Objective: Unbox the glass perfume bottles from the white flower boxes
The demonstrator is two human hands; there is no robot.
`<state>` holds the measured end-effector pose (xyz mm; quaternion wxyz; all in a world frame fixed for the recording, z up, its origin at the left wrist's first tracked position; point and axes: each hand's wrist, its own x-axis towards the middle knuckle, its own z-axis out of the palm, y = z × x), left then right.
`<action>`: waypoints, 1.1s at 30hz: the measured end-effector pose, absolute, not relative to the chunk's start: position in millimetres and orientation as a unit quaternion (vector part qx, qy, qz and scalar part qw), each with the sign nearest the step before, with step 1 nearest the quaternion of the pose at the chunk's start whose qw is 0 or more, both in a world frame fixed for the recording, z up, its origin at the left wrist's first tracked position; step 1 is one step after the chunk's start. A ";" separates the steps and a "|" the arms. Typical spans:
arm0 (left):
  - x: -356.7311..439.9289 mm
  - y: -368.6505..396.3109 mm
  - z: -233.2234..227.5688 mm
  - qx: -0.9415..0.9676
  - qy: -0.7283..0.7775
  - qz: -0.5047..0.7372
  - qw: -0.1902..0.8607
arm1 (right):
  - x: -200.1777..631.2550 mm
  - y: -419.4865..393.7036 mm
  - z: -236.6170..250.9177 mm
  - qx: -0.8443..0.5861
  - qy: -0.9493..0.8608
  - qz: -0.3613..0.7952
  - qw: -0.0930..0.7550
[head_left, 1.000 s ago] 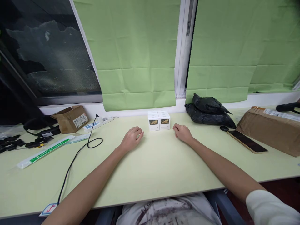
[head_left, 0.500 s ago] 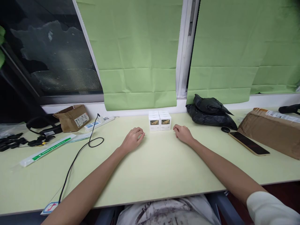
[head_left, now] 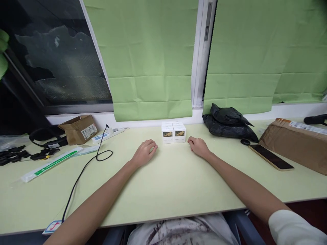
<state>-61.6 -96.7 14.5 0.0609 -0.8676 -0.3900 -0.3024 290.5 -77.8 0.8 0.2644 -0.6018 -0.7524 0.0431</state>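
Nothing has shifted: both hands rest loosely curled and empty on the table (head_left: 163, 183). White boxes (head_left: 173, 133) stand between and beyond left hand (head_left: 144, 153) and right hand (head_left: 198, 147), the right nearer.

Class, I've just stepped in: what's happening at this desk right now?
A person sits at a pale green desk with both hands resting on it, holding nothing. The left hand and right hand lie loosely curled on either side of a small block of white boxes near the window, close to them but not touching. Off to the right lie a phone, a black bag and a brown parcel; to the left, a black cable and a small open cardboard box.
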 end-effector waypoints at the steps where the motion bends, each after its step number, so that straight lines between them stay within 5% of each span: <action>1: -61.1 -96.5 14.7 -0.868 -0.391 -0.301 0.058 | 290.6 -77.8 0.7 -0.601 -0.753 0.043 0.263; 33: -40.2 -98.2 31.4 -0.882 -0.375 -0.281 0.055 | 290.2 -73.5 -3.5 -0.609 -0.758 0.025 0.233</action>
